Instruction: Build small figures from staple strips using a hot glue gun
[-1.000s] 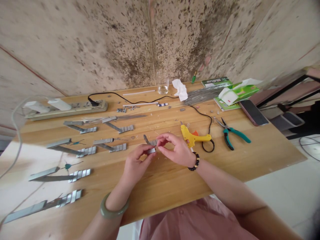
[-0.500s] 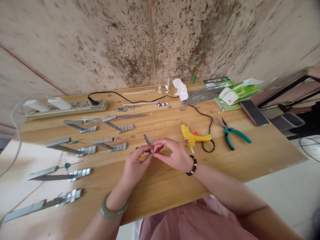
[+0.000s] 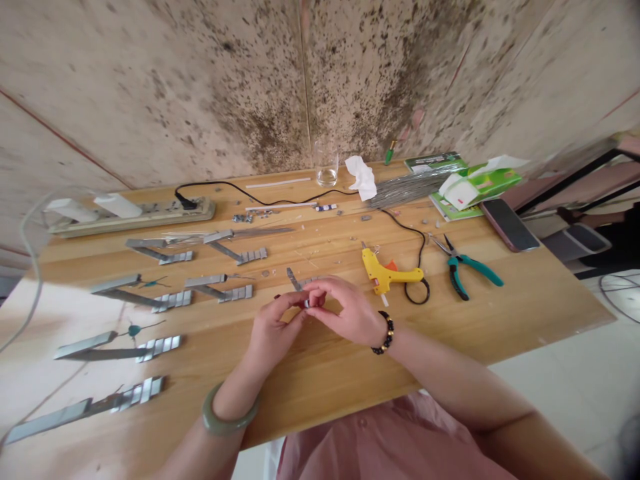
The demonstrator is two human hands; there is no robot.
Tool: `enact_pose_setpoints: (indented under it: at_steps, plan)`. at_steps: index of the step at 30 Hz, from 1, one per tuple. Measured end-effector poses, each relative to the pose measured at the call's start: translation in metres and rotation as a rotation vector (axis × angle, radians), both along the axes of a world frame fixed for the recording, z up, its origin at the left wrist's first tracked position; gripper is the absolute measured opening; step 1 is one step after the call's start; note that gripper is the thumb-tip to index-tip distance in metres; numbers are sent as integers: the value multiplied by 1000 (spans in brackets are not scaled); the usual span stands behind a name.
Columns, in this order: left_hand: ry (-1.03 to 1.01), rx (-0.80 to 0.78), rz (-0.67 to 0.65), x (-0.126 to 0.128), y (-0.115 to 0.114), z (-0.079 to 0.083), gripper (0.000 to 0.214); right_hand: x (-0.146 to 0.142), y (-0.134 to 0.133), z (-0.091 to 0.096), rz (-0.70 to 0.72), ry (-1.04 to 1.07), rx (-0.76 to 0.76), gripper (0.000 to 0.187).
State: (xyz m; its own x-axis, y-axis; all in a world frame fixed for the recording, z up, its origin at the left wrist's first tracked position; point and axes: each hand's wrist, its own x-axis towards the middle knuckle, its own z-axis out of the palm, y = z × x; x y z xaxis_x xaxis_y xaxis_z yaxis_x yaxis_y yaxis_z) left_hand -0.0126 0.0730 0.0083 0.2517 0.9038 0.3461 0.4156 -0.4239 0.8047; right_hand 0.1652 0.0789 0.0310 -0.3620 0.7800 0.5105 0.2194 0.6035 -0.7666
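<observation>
Near the middle of the wooden table [image 3: 350, 373], my left hand [image 3: 274, 325] and my right hand [image 3: 345, 308] meet fingertip to fingertip. Both are closed in a pinch on a small grey metallic piece [image 3: 307, 303], mostly hidden by the fingers. Just beyond the fingertips a grey strip [image 3: 293, 277] points away from me; whether it joins the held piece I cannot tell. A yellow hot glue gun [image 3: 393, 275] lies to the right of my right hand. Several folded grey strip assemblies [image 3: 220, 290] rest in rows to the left of my left hand.
Teal-handled pliers [image 3: 473, 267] lie open at the right, near a phone [image 3: 509, 225]. At the back are a glass [image 3: 327, 170], crumpled tissue [image 3: 361, 179], a bundle of thin wires [image 3: 415, 187] and a green tissue pack [image 3: 487, 183]. A power strip [image 3: 135, 220] with a black cord sits back left.
My fingers have shifted very slightly around the small piece, and the pinch stays in the same spot. The things on the table lie as before.
</observation>
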Motion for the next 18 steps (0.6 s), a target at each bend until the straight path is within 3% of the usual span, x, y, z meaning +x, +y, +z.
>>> enact_pose_setpoints:
  at_steps: [18]
  plan:
    - [-2, -44, 0, 0, 0, -2, 14, 0, 0, -2, -4, -27, 7, 33]
